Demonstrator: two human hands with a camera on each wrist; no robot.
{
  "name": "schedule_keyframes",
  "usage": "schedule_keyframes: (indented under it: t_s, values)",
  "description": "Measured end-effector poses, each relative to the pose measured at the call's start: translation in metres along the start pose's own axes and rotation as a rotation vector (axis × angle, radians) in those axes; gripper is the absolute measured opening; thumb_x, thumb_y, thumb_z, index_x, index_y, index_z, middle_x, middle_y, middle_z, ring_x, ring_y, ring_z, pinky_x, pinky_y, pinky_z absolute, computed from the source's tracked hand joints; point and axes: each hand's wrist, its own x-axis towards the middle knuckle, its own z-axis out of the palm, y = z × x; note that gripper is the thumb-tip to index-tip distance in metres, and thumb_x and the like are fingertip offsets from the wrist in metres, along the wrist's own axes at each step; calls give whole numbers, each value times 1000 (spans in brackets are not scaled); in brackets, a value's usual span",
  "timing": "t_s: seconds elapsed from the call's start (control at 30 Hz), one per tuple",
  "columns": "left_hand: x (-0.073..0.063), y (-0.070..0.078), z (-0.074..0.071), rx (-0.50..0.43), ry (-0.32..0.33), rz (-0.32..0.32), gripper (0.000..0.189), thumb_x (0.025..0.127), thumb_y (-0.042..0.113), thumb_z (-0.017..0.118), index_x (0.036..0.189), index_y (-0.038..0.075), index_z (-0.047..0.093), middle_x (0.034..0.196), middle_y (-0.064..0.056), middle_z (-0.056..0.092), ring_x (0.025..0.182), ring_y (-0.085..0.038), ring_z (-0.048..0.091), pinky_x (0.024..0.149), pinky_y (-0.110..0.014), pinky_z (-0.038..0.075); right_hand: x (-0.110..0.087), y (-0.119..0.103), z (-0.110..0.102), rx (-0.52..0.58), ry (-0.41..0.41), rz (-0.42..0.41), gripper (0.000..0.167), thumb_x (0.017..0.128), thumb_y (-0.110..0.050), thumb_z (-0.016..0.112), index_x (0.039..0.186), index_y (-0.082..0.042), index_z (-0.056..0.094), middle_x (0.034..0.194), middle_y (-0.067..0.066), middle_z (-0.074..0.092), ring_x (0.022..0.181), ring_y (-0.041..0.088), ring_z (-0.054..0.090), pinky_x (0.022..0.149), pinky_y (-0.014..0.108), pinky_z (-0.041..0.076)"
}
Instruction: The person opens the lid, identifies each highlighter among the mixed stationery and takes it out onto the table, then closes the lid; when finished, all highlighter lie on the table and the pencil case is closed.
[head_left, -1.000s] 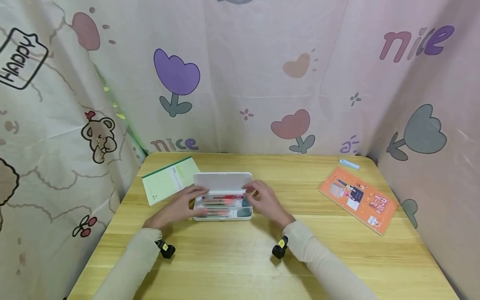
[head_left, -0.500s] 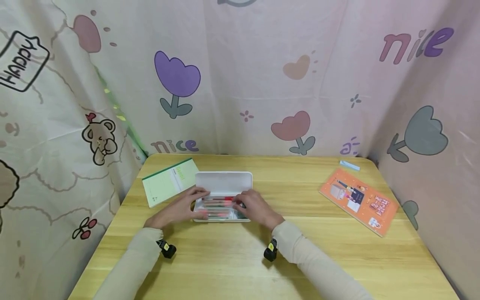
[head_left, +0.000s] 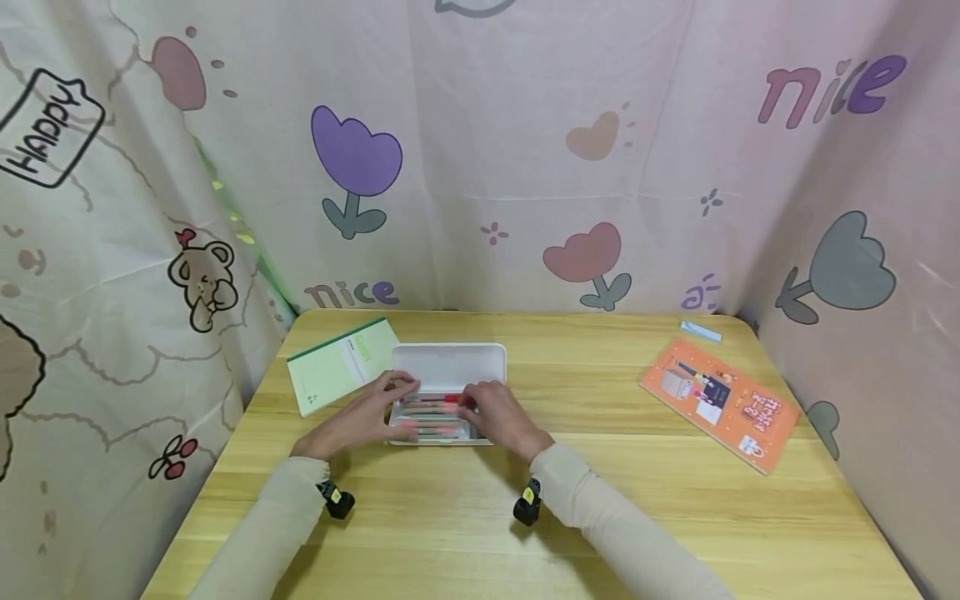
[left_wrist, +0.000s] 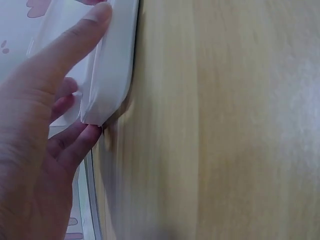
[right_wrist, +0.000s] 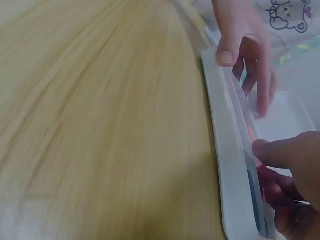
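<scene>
An open white pencil case (head_left: 450, 367) lies on the wooden table with its lid tipped back. Several pens (head_left: 427, 408) with red and pink parts lie inside it. My left hand (head_left: 363, 421) grips the case's left end, thumb along the front edge and fingers at the far side; the left wrist view shows the thumb (left_wrist: 75, 42) on the white rim. Over the right half of the case, my right hand (head_left: 502, 417) curls its fingers and pinches a pen near its red end. That hand covers part of the case's right side.
A green notebook (head_left: 341, 367) lies behind the left hand, close to the case. On the right are an orange booklet (head_left: 720, 404) and a small light-blue bar (head_left: 701, 332). Patterned curtains (head_left: 480, 167) hang around the table's back and sides.
My right hand has moved left and down, from the case's right edge near the lid to over the pens. My left hand has stayed on the left end.
</scene>
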Motion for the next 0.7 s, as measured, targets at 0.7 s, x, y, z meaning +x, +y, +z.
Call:
schedule_keyframes:
  t_s: [0.7]
  values:
    - [-3,-7,4,15,37,-4,101,85,61,89,165,14,49,169,-6,38,153,-37,43,124,-67,40,-8,9,-7,47,6,-5,13,107,-20,73,115,-11,76,105,2,74,100,18,64,93,38,57]
